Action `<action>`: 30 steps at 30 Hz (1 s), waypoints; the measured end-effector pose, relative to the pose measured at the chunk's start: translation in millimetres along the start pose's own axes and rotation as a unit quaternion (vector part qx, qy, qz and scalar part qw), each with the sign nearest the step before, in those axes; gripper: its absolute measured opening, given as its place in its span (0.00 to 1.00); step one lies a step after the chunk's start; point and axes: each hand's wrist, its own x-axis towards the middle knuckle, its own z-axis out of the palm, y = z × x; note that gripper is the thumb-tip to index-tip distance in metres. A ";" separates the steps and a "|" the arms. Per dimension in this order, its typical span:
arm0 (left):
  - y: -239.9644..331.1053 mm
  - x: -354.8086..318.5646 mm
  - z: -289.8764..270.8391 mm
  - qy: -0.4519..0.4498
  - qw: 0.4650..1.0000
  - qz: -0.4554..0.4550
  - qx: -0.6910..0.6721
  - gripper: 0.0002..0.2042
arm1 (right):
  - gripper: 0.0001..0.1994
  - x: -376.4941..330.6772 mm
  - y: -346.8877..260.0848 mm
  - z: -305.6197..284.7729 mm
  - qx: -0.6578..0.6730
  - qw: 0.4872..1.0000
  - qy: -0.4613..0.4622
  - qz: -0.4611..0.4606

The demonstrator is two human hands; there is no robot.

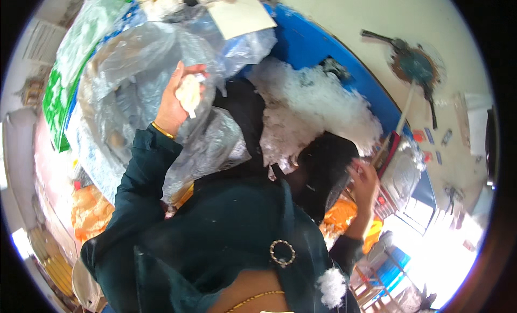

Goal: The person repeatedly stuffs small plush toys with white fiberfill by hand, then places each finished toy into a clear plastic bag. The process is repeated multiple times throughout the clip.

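Observation:
My left hand is raised over a large clear plastic bag, its fingers closed round a small cream-coloured soft piece with pale tips. Exactly what that piece is cannot be made out. My right hand is beside my black-clothed knee, with fingers loosely bent and apart, and nothing shows in it. A big heap of white fluffy stuffing lies just beyond that knee. A small tuft of the same white fluff clings to my clothing near the right arm.
A blue surface curves behind the stuffing. On the plastic at the back lies a cream flat card. Green-and-white sacking and an orange bag are at the left. A pedestal stand with dark feet stands on the floor at the right.

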 end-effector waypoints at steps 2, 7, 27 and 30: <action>-17.5 2.4 55.2 -0.110 0.988 -0.078 -0.080 0.24 | 0.17 20.7 -55.3 35.1 0.161 0.982 -0.045 -0.085; -81.2 2.6 157.4 -0.197 0.963 -0.115 -0.141 0.22 | 0.30 34.7 -139.8 71.4 0.101 0.945 0.080 -0.301; -105.0 -1.6 256.0 -0.351 0.838 0.203 0.366 0.09 | 0.14 25.4 -58.0 -3.2 0.453 0.888 0.076 -0.011; -123.4 1.7 266.6 -0.343 0.842 0.228 0.348 0.12 | 0.10 27.8 -53.5 6.1 0.419 0.890 0.178 -0.022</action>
